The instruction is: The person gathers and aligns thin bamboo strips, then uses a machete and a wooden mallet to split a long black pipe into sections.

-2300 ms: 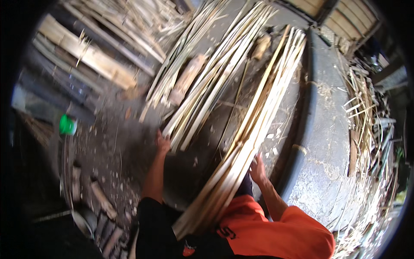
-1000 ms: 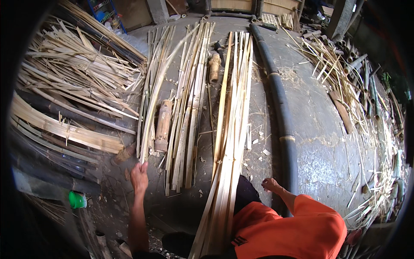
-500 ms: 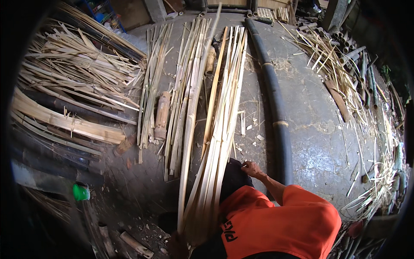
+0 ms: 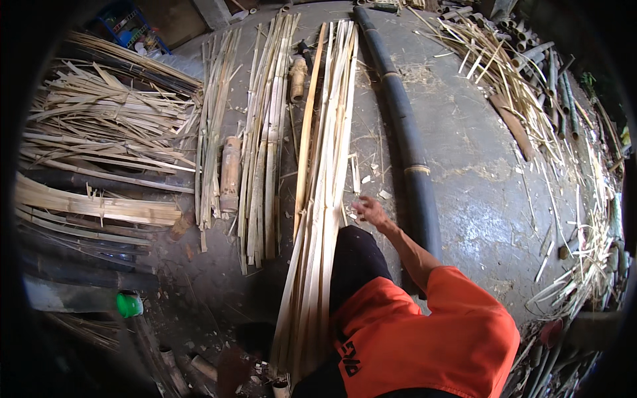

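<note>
My right hand is raised just past my knee, its fingers loosely bent and apart, with nothing seen in them. Left of it, a bundle of pale split bamboo strips runs lengthwise from far ahead to beside my lap. A darker, yellowish strip lies along the bundle's left side. My left hand is a dark, blurred shape low in the picture, left of the bundle's near end; its fingers cannot be made out. A short bamboo piece is close to it.
More split strips lie in two rows to the left, with a bamboo block between them. A long dark bamboo pole stretches along my right. Heaped strips fill the far left; a green container stands below them.
The long strip along the bundle's left side is no longer seen there. My right hand has lifted off my knee and moved forward; my left hand has shifted left. The whole view has shifted.
</note>
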`<action>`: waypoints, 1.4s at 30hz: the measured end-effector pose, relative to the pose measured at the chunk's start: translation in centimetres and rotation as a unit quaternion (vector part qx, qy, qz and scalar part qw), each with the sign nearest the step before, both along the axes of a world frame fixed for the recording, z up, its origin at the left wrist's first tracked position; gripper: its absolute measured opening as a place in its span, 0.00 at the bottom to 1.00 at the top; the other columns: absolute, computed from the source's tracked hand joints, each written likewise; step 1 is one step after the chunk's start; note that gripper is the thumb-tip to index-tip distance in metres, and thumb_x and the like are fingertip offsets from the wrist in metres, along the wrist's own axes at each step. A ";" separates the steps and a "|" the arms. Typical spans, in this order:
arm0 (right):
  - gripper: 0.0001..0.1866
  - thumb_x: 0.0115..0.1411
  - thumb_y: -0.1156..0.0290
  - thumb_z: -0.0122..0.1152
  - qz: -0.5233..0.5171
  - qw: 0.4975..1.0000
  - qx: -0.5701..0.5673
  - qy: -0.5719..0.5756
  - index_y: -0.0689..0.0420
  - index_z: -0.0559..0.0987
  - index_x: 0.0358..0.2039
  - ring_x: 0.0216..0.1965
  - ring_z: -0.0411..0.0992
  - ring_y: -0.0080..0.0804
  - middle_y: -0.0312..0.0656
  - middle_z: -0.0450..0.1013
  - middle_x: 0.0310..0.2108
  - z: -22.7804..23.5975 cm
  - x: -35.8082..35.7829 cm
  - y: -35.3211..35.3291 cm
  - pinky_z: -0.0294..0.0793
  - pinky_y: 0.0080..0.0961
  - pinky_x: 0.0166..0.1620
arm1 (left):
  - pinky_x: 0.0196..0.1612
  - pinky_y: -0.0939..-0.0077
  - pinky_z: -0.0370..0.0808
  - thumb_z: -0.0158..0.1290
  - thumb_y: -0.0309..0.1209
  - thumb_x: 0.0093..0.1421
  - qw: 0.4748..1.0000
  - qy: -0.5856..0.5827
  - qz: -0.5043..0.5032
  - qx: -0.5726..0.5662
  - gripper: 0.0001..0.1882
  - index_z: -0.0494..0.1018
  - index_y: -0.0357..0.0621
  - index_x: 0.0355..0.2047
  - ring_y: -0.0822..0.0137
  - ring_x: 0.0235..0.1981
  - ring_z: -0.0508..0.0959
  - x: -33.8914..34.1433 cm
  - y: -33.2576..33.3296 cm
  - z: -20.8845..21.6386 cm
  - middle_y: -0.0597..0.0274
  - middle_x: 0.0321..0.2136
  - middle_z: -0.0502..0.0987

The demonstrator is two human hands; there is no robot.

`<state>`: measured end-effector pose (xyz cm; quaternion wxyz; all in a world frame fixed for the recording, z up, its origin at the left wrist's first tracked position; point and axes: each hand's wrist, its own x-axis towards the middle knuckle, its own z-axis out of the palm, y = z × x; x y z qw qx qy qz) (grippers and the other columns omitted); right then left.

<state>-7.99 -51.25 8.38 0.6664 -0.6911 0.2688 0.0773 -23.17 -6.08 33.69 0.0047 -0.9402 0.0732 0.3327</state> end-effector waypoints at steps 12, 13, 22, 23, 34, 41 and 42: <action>0.43 0.50 0.35 0.45 -0.140 0.917 0.366 -0.075 0.56 0.59 0.56 0.55 0.58 0.43 0.52 0.61 0.51 -3.9 21.8 -4.2 0.57 0.48 0.55 | 0.58 0.48 0.48 0.44 0.72 0.38 0.846 0.195 0.257 -0.424 0.59 0.45 0.38 0.59 0.48 0.60 0.50 34.9 -30.5 -20.1 0.42 0.59 0.48; 0.41 0.50 0.38 0.50 -0.157 0.930 0.333 -0.015 0.58 0.61 0.55 0.48 0.65 0.44 0.53 0.66 0.47 -2.1 22.1 -2.6 0.65 0.41 0.50 | 0.56 0.45 0.52 0.46 0.71 0.38 0.834 0.190 0.350 -0.383 0.59 0.47 0.37 0.59 0.48 0.58 0.53 34.9 -28.5 -23.7 0.43 0.58 0.51; 0.34 0.53 0.51 0.51 -0.134 0.886 0.438 -0.069 0.65 0.62 0.52 0.44 0.68 0.45 0.53 0.66 0.45 12.8 28.2 0.2 0.72 0.40 0.44 | 0.46 0.72 0.68 0.60 0.49 0.45 0.809 0.229 0.317 -0.439 0.36 0.65 0.36 0.47 0.60 0.42 0.72 41.1 -29.9 -4.2 0.51 0.42 0.71; 0.30 0.56 0.53 0.46 -0.129 0.867 0.478 -0.062 0.62 0.62 0.53 0.43 0.68 0.43 0.52 0.67 0.44 15.5 29.1 0.7 0.71 0.40 0.45 | 0.44 0.73 0.69 0.60 0.48 0.44 0.835 0.215 0.292 -0.414 0.36 0.64 0.36 0.48 0.62 0.41 0.72 42.0 -29.9 -0.5 0.53 0.41 0.71; 0.45 0.48 0.41 0.54 -0.080 0.852 0.515 -0.049 0.59 0.53 0.58 0.55 0.55 0.52 0.61 0.54 0.54 18.1 28.7 2.5 0.58 0.52 0.54 | 0.44 0.69 0.71 0.65 0.46 0.37 0.885 0.187 0.308 -0.294 0.35 0.69 0.36 0.43 0.59 0.41 0.73 42.9 -27.2 3.8 0.52 0.39 0.73; 0.31 0.48 0.59 0.59 -0.168 0.859 0.482 -0.028 0.67 0.65 0.47 0.36 0.70 0.40 0.51 0.69 0.36 21.7 30.2 3.7 0.73 0.33 0.41 | 0.40 0.70 0.71 0.61 0.39 0.38 0.897 -0.009 0.192 -0.399 0.34 0.63 0.36 0.45 0.61 0.36 0.76 42.8 -26.2 3.5 0.51 0.34 0.75; 0.30 0.47 0.60 0.59 -0.187 0.852 0.486 -0.050 0.68 0.66 0.45 0.34 0.70 0.39 0.50 0.69 0.34 22.5 31.2 4.0 0.74 0.33 0.40 | 0.42 0.73 0.70 0.60 0.34 0.41 0.906 -0.012 0.148 -0.396 0.34 0.61 0.35 0.48 0.65 0.37 0.74 44.0 -25.7 4.7 0.53 0.36 0.74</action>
